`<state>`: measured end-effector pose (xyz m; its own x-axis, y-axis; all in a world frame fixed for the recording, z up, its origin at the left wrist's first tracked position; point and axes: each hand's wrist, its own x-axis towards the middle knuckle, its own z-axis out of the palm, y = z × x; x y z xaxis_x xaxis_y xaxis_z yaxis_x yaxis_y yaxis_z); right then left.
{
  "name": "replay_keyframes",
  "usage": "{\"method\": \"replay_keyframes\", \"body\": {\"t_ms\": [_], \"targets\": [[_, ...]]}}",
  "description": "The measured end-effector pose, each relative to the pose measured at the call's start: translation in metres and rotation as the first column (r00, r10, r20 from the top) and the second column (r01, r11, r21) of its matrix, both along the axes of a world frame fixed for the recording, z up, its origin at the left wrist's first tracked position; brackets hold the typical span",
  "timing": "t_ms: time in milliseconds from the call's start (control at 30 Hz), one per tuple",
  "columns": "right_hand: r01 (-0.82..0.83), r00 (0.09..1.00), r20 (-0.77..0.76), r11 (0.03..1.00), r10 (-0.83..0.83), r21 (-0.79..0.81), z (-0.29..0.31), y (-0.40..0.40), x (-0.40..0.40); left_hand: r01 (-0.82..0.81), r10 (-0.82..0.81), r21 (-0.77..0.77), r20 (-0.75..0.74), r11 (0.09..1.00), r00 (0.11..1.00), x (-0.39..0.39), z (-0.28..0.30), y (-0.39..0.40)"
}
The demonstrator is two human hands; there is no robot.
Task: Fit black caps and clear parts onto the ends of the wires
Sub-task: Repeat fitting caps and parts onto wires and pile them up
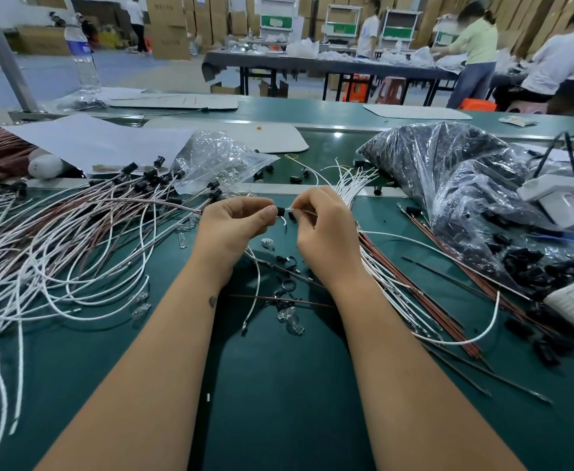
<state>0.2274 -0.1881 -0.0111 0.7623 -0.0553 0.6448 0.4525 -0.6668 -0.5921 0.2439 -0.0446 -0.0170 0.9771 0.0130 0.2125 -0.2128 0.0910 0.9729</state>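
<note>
A matt, dark green bench (279, 385) covered in a smooth mat carries everything. Left of centre on the bench lie white wires (41, 266) with a woven, cloth-like sheath, mixed with glossy copper-brown wires (75, 205) tipped with matt black plastic caps (149, 173). Behind them sits a crinkled, shiny clear plastic bag (217, 158) and a matt white paper sheet (92, 141). At the bench's right side, a glossy clear bag of caps (449, 171) holds black plastic pieces. Small clear, glassy parts (290, 319) lie at the bench's centre.

green bench (279, 402), wires (75, 253), bags (466, 185)
</note>
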Motion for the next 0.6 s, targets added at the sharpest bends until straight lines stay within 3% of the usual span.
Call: {"method": "replay_keyframes", "body": {"t_ms": [233, 400, 600], "targets": [[-0.023, 1.0, 0.005, 0.999, 0.023, 0.046, 0.0015, 0.0008, 0.0, 0.007, -0.007, 0.013, -0.01, 1.0, 1.0, 0.0002, 0.0019, 0.0026], [-0.032, 0.999, -0.013, 0.999, 0.032, 0.029, -0.0006, 0.0035, 0.0013, 0.033, -0.035, -0.079, -0.02, 0.996, 0.999, -0.0016, 0.0034, -0.0008], [-0.046, 0.998, -0.043, 0.998, 0.048, 0.046, -0.0023, 0.0054, 0.0031, 0.002, -0.002, -0.005, 0.012, 1.0, 1.0, -0.0036, 0.0044, -0.0018]]}}
